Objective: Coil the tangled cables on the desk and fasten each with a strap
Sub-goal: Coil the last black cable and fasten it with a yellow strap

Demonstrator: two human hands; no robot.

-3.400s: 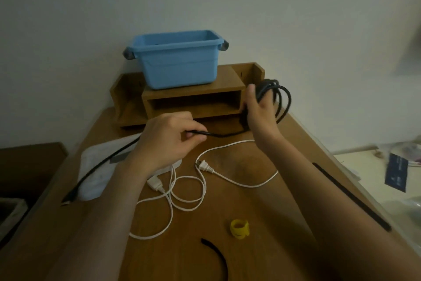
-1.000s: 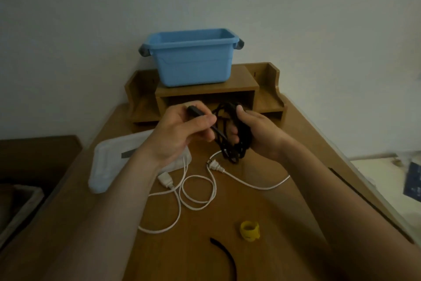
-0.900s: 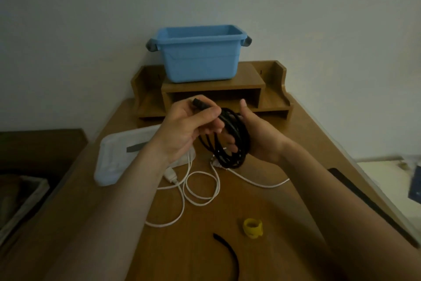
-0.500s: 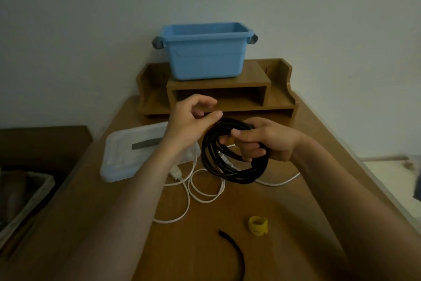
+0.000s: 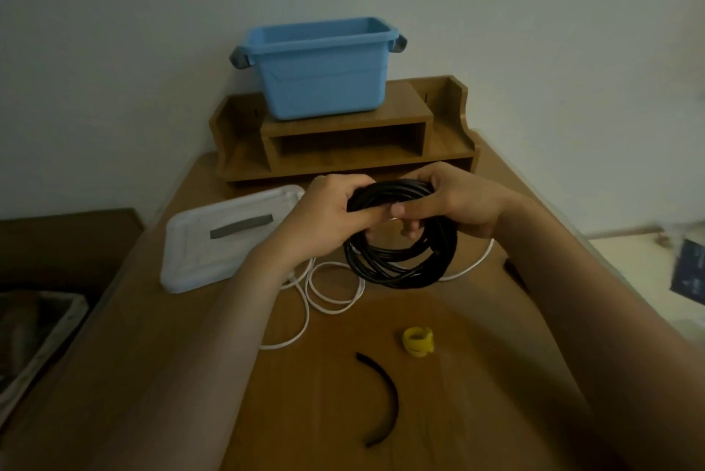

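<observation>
Gripping black cable coil (image 5: 396,272): left hand (image 5: 328,214), right hand (image 5: 457,203) (seemingly above desk (image 5: 457,375)).

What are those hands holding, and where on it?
The coiled black cable, by the top of its loop: the left hand grips the upper left part, the right hand the upper right; the rest hangs below.

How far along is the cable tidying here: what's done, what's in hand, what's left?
Done: the black cable is wound into a coil. In hand: the left hand and right hand both grip its top; no strap is around it yet. Left: fasten it; the black strap and the rolled yellow strap lie unused on the desk. The white cable lies loose and uncoiled.
</observation>
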